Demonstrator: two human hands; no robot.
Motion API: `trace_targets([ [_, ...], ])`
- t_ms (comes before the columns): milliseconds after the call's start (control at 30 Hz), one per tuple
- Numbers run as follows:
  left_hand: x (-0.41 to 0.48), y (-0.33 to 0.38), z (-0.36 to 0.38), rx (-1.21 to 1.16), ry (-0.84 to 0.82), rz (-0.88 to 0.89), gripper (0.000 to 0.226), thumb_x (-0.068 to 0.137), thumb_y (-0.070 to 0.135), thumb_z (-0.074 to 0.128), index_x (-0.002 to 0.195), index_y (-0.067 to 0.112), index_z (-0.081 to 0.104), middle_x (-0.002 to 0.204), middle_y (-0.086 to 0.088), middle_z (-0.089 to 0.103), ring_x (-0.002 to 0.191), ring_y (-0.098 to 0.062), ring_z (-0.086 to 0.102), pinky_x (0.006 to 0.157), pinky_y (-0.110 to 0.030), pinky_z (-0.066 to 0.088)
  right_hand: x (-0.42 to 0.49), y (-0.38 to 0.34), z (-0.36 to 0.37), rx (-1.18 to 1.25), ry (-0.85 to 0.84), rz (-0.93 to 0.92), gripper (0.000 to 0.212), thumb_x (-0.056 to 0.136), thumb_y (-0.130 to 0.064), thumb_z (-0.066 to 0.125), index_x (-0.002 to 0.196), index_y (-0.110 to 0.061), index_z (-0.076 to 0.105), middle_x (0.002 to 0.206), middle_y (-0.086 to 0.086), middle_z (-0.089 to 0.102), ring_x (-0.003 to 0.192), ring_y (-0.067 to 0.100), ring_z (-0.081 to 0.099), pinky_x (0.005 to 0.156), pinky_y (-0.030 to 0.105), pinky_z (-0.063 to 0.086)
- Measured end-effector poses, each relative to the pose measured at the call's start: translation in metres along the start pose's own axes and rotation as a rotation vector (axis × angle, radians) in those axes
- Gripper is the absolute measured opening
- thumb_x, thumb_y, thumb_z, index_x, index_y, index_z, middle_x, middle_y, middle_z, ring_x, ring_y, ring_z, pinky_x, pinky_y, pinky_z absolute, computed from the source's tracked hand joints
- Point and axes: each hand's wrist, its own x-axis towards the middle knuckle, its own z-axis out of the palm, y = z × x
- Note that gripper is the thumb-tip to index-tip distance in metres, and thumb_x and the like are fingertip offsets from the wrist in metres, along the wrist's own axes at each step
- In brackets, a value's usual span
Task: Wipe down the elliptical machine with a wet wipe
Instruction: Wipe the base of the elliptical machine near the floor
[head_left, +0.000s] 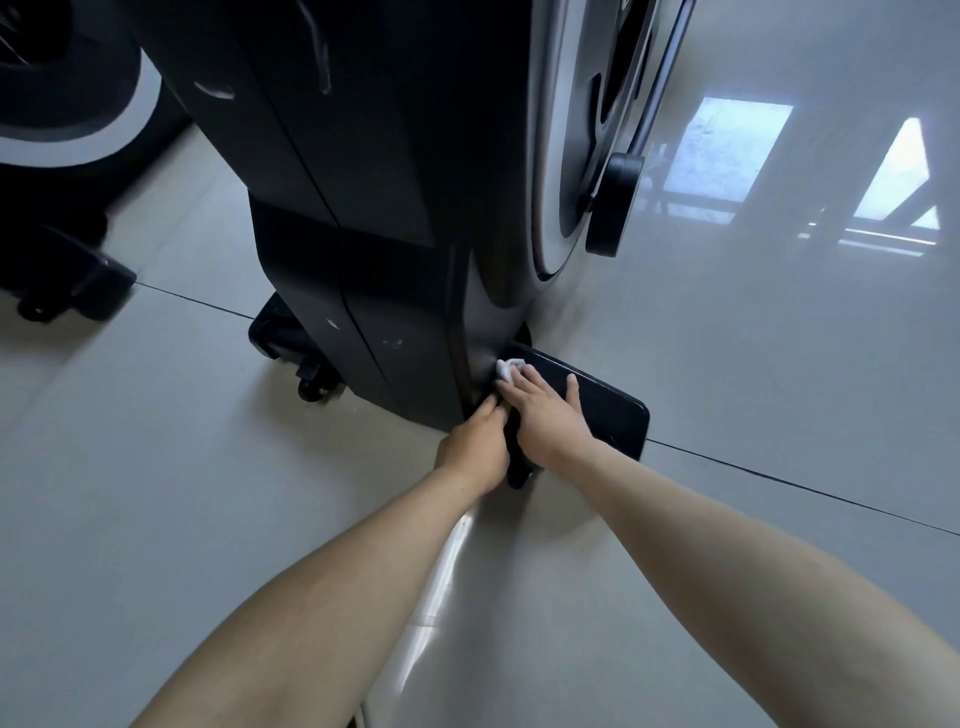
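With flat fingers, the right hand (545, 415) should press the wet wipe (506, 370) firmly along the elliptical's stabilizer foot (608, 410), while the left hand (475, 441) braces beside it, fingers straight and empty.

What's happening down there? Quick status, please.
Right hand presses wipe on foot. Left hand touches machine. Nothing in the way.

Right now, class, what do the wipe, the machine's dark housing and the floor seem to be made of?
Wipe: probably thin white nonwoven cloth; it crumples under the right hand. Housing: likely moulded plastic, dark satin, with seams and scuffs. Floor: apparently glazed tile; glossy, mirrors windows, thin joint lines.
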Motion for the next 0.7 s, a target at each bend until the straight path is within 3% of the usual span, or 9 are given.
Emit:
trace_targets([
  [233,-0.006,0.004,0.001,0.014,0.009,-0.023,0.077,0.094,0.004,0.042,0.162,0.030,0.019,0.168,0.022,0.005,0.139,-0.025,0.047,0.100,-0.041,0.048,-0.011,0.006,0.003,-0.020,0.035,0.028,0.075,0.091,-0.007,0.044,0.159,-0.031,0.025,0.170,-0.011,0.008,0.157,0.011,-0.003,0.122,0.061,-0.005],
  [567,-0.001,0.031,0.004,0.114,-0.057,-0.007,0.080,0.095,0.001,0.047,0.163,0.026,0.015,0.170,0.012,-0.012,0.131,-0.027,0.051,0.098,-0.039,0.049,-0.026,0.029,-0.005,0.107,0.147,0.466,0.076,0.090,-0.017,0.047,0.158,-0.024,0.015,0.169,0.000,0.004,0.156,0.018,-0.004,0.121,0.062,0.003],
  [700,0.001,0.032,0.004,0.110,-0.046,-0.009,0.079,0.094,0.000,0.046,0.163,0.025,0.016,0.170,0.012,-0.011,0.129,-0.028,0.053,0.096,-0.038,0.049,-0.022,0.031,-0.014,0.094,0.108,0.416,0.073,0.091,-0.013,0.048,0.157,-0.025,0.019,0.169,0.003,0.010,0.156,0.020,0.000,0.121,0.063,0.003],
])
